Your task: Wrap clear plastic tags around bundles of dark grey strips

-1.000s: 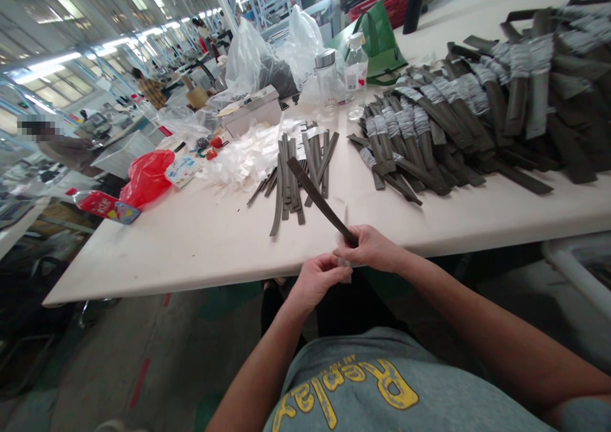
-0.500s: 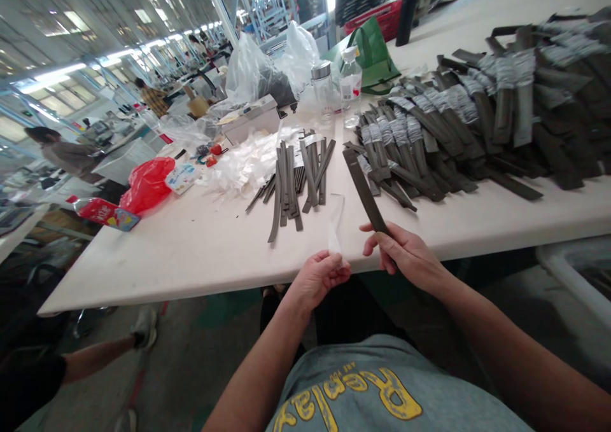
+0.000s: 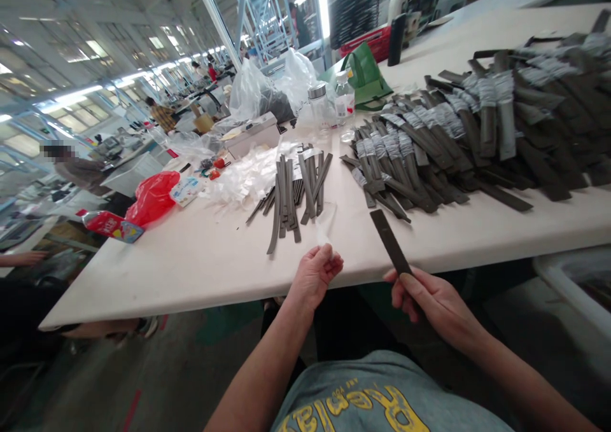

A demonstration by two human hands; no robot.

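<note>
A thin, translucent white strip [image 3: 323,231] is pinched in the closed fingers of my left hand [image 3: 316,271], just over the table's front edge. My right hand [image 3: 432,299] grips one end of a flat dark grey-olive fabric-like strip [image 3: 389,238], whose far end points up and left over the table. Ahead of my left hand lies a small pile of loose dark strips [image 3: 286,203]. Beyond my right hand, bundles of similar strips [image 3: 420,158] wrapped with pale bands are heaped. Whether the right hand's strip is one layer or several I cannot tell.
Crumpled white film pieces [image 3: 238,187] lie behind the loose strips. A red plastic bag [image 3: 155,196] and a red carton [image 3: 109,225] sit at left. A glass jar [image 3: 319,106], a clear bottle [image 3: 344,98] and a green bag [image 3: 365,72] stand behind. A white bin [image 3: 568,285] is at right.
My right hand has moved right and toward my body, carrying the dark strip with it. My left hand has shifted slightly left, still pinching the white strip. The head view has tilted slightly.
</note>
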